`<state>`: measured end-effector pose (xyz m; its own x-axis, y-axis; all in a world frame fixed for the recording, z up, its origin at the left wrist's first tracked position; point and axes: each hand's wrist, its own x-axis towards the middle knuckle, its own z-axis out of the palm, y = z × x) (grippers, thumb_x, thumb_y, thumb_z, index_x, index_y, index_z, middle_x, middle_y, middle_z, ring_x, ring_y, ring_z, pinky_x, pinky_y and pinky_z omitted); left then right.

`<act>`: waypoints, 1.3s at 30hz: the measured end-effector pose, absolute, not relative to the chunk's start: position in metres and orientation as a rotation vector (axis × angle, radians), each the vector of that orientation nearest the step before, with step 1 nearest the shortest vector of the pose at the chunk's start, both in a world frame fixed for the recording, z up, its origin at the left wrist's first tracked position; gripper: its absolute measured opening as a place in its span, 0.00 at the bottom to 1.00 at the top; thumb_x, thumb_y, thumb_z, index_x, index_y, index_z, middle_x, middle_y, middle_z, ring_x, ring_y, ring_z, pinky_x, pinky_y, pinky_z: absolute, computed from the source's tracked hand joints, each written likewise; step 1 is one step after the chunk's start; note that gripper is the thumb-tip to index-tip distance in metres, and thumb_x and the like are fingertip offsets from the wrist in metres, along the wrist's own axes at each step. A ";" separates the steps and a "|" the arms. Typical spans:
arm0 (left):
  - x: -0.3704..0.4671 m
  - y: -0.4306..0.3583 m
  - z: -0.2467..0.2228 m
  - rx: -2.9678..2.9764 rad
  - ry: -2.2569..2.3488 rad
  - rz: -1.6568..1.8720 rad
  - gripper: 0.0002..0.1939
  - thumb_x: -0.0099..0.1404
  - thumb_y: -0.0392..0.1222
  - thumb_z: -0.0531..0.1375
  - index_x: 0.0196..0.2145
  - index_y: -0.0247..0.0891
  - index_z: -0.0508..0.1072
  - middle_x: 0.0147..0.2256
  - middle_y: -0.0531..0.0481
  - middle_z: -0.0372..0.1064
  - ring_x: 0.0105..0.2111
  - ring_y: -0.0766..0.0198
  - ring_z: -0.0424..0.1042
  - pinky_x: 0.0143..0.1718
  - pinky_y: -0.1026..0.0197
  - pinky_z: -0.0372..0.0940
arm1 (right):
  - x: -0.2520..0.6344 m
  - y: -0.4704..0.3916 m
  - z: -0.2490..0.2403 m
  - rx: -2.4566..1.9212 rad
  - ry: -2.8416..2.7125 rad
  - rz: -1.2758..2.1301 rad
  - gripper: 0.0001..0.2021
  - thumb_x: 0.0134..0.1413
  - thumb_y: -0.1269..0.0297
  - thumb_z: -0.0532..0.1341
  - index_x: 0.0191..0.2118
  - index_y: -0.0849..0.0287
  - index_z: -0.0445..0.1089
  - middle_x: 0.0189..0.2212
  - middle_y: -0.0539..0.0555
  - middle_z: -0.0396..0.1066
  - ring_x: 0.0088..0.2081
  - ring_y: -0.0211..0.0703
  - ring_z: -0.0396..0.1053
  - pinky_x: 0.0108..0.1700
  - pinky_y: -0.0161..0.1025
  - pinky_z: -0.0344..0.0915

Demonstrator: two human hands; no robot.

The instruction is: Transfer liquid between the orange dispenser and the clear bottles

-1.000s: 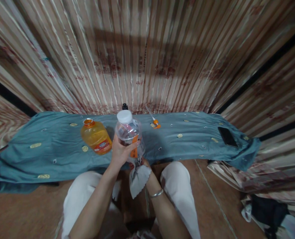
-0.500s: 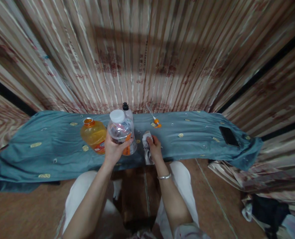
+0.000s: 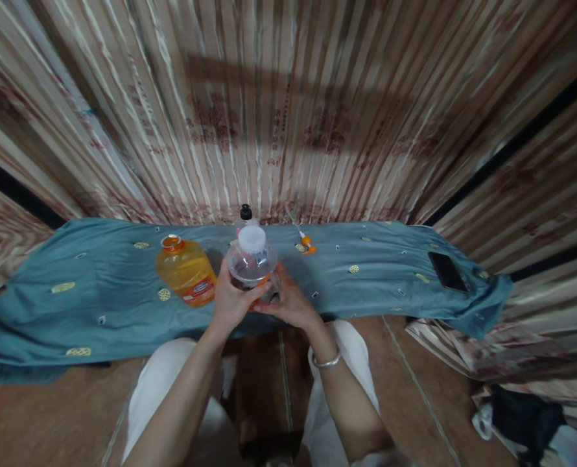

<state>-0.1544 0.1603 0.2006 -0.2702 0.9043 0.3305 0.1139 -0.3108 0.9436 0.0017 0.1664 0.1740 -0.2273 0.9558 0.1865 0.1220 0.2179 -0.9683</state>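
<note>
Left hand [image 3: 233, 299] and right hand [image 3: 291, 301]: both wrapped around one clear plastic bottle [image 3: 250, 267] with a round white cap [image 3: 252, 239]. Hazard, as judged: a leftward swing could knock the uncapped, amber plastic bottle [image 3: 184, 269] just beside the left hand, spilling its yellow liquid. Position: clear bottle between both palms, cap above the fingers; base hidden, contact with the teal patterned cloth [image 3: 380, 285] cannot be told.

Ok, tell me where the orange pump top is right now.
In the head view, the orange pump top lies on the blue-green cloth, near its curtain-side edge, just right of the white-capped clear bottle and well left of the phone.
</note>
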 end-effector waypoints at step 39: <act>-0.119 0.168 0.102 1.884 1.180 0.925 0.41 0.61 0.42 0.70 0.69 0.42 0.63 0.72 0.36 0.55 0.74 0.43 0.53 0.74 0.37 0.51 | 0.161 0.293 0.137 -1.870 -1.049 0.358 0.32 0.27 0.43 0.72 0.37 0.51 0.58 0.34 0.55 0.75 0.42 0.58 0.75 0.44 0.48 0.68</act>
